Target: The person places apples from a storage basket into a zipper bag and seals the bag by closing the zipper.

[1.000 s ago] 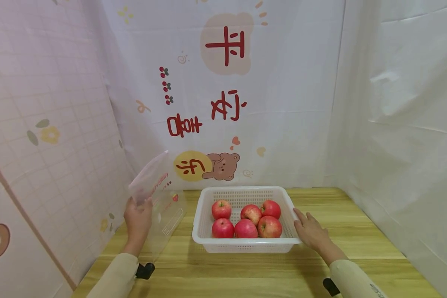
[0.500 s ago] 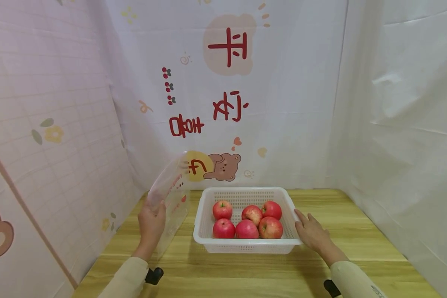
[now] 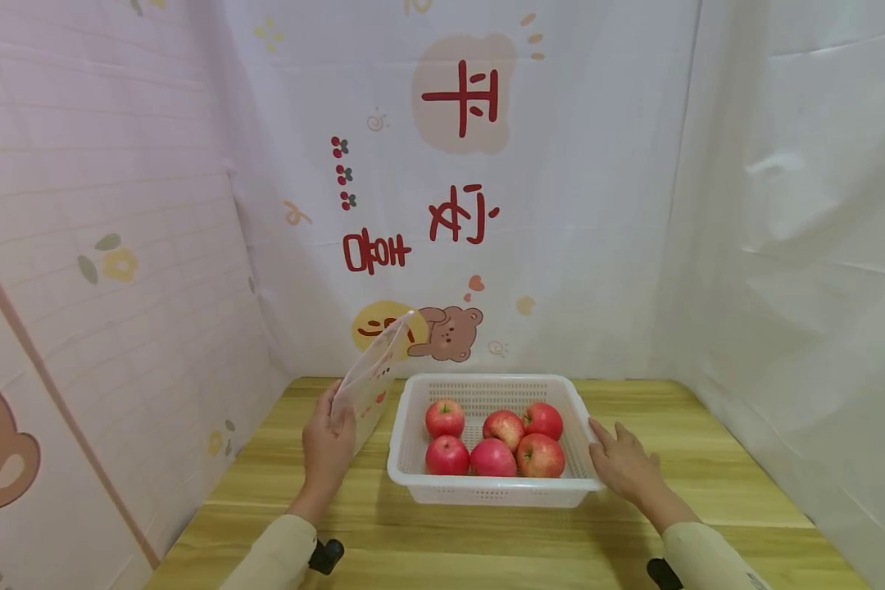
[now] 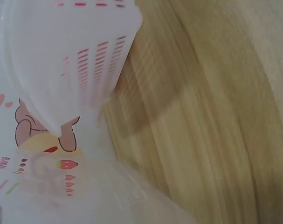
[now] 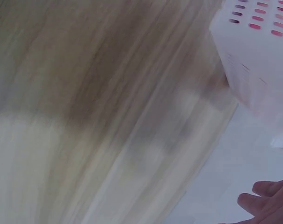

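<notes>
In the head view my left hand [image 3: 328, 447] grips a translucent plastic bag [image 3: 372, 406] by its near edge, thumb on the side facing the basket. Printed strawberries and hearts show on the bag [image 4: 85, 196] in the left wrist view, where the hand itself is out of sight. A white perforated plastic basket [image 3: 490, 481] stands just right of the bag. Several red apples [image 3: 493, 457] lie in it. At the basket's right rim, my right hand [image 3: 629, 469] touches with fairly straight fingers; part of this hand [image 5: 272, 203] shows in the right wrist view.
The basket sits on a wood-grain table [image 3: 487, 549]. White printed cloth [image 3: 560, 205] hangs behind the table, and more cloth encloses the left and right sides. Black wrist mounts [image 3: 327, 556] stick out below both sleeves.
My left hand has brought the bag to the right, closer to the basket, and the bag's upper edge now leans toward it. The right hand stays at the rim. The view has shifted slightly.
</notes>
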Tool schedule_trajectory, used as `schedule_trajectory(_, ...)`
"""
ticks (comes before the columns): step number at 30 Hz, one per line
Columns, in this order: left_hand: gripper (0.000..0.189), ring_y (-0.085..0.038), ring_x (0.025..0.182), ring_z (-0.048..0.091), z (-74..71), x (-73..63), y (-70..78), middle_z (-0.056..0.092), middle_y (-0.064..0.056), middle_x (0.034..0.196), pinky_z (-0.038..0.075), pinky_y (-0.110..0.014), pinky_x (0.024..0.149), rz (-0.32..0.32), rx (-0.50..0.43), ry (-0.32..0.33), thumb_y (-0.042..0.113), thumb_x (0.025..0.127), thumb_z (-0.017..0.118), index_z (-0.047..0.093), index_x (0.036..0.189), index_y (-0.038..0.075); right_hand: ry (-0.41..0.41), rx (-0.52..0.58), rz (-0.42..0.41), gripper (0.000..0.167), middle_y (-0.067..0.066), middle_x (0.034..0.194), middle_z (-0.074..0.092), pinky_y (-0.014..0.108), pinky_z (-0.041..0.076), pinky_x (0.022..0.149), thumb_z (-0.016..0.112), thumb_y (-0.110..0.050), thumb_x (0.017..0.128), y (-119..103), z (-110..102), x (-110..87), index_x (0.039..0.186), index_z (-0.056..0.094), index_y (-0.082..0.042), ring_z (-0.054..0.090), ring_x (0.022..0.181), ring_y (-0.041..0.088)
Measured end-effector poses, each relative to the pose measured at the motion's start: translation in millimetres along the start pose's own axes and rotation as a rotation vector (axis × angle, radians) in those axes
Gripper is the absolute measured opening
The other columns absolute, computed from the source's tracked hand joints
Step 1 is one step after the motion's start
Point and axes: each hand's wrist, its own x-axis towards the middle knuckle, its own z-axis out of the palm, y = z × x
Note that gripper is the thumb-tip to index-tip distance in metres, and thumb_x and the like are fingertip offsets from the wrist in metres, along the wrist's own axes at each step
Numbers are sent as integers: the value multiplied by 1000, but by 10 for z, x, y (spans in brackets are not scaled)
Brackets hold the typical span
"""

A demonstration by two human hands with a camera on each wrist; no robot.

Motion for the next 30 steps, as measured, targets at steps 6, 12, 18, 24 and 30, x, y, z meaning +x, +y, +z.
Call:
schedule_trajectory(6, 42, -32, 102, 64, 103, -82, 37, 66, -17, 119, 56, -46, 74, 53, 11, -35, 1, 93, 63, 56, 135, 3, 79, -55, -72, 61, 41, 146, 28, 84, 13, 95, 39, -47, 103, -151, -82, 41, 150, 39, -7, 26, 133, 60)
schedule_trajectory(12, 43, -29, 107, 66, 195, -167, 54, 67, -15, 120, 55, -35, 83, 116, -3, -78, -1, 93, 65, 55, 135, 0, 79, -48, -119, 62, 39, 148, 29, 81, 14, 98, 45, -47, 102, -492, -97, 123, 150, 41, -7, 25, 135, 59)
schedule_trajectory(18, 49, -36, 110, 64, 259, -280, 135, 64, -17, 124, 50, -50, 92, 38, -66, -167, -8, 89, 65, 54, 136, 1, 65, 6, -149, 57, 35, 151, 29, 78, 16, 101, 48, -44, 101, -852, -20, 157, 145, 49, -7, 25, 138, 55)
schedule_trajectory(24, 53, -39, 110, 62, 326, -374, 156, 64, -20, 125, 50, -50, 92, 15, -77, -194, -13, 85, 66, 53, 135, -1, 36, 138, -175, 51, 32, 148, 37, 69, 25, 106, 49, -40, 102, -1256, 60, 157, 141, 54, -7, 32, 138, 50)
schedule_trajectory(30, 55, -39, 107, 63, 377, -445, 133, 66, -20, 121, 51, -50, 90, 83, -57, -168, -19, 78, 66, 55, 130, -5, -10, 359, -168, 47, 28, 145, 43, 67, 30, 105, 50, -35, 102, -1619, 154, 181, 139, 56, -7, 34, 138, 47)
